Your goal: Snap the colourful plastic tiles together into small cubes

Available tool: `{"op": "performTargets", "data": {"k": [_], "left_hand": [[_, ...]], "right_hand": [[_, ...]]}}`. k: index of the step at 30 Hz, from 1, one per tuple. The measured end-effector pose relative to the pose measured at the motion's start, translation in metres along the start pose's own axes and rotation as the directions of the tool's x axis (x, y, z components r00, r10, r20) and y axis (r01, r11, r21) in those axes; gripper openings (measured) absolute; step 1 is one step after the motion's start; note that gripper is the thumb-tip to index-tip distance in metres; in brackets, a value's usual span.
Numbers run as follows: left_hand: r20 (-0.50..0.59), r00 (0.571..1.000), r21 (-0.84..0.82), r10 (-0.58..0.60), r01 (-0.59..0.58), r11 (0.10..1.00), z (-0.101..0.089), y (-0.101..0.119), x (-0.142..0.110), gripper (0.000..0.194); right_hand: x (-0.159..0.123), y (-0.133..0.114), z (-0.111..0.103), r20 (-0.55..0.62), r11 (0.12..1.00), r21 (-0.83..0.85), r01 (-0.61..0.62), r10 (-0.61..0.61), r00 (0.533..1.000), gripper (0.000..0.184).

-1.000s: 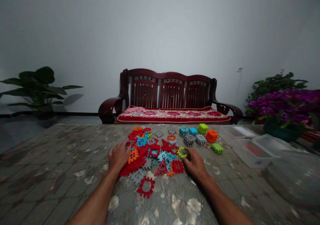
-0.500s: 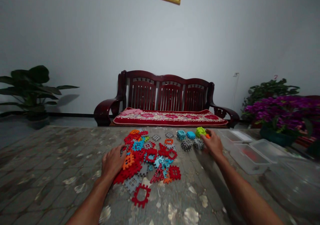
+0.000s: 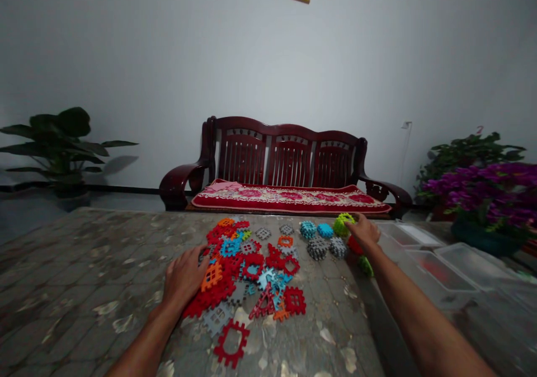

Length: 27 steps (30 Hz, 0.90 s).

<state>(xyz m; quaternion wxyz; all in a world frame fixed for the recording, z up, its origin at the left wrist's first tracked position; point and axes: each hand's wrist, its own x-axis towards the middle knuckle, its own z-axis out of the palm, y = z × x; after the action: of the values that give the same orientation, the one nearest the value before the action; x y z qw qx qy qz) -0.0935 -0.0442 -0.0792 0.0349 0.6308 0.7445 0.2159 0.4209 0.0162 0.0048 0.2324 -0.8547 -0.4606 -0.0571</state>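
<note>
A loose pile of flat waffle-block pieces in red, orange, blue, and grey lies on the table top. My left hand rests palm down on the pile's red pieces, holding nothing I can see. A square red frame piece lies near the pile's front. Farther right, my right hand reaches over a lime-green ball of interlocked pieces, its fingertips touching the top. Beneath that hand, an orange-red ball and a green cluster are partly hidden. Teal, blue, and grey balls stand to the ball's left.
Clear plastic boxes stand on the table's right side, close to my right forearm. Beyond the far table edge are a dark red wooden bench, a leafy potted plant, and purple flowers.
My right hand has moved from the pile's right edge, where it held a yellow-green frame piece, to the lime-green ball. That frame piece no longer shows. My left hand stays on the pile.
</note>
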Motion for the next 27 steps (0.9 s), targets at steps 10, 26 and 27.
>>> {"op": "performTargets", "data": {"k": [10,26,27], "left_hand": [[-0.024,1.000,-0.010,0.004,-0.005,1.000,0.000,0.000,-0.001,0.045],[-0.040,0.999,-0.014,0.000,-0.001,1.000,-0.002,0.005,-0.004,0.042],[-0.040,0.999,-0.016,-0.001,0.001,1.000,-0.004,0.007,-0.005,0.041]], "right_hand": [[0.007,0.000,0.007,0.028,0.999,-0.019,-0.035,0.036,0.999,0.059],[-0.001,-0.008,0.010,-0.061,0.988,0.047,0.146,-0.144,0.988,0.056],[-0.007,-0.018,0.012,-0.059,0.975,0.078,0.207,-0.203,0.977,0.053]]}}
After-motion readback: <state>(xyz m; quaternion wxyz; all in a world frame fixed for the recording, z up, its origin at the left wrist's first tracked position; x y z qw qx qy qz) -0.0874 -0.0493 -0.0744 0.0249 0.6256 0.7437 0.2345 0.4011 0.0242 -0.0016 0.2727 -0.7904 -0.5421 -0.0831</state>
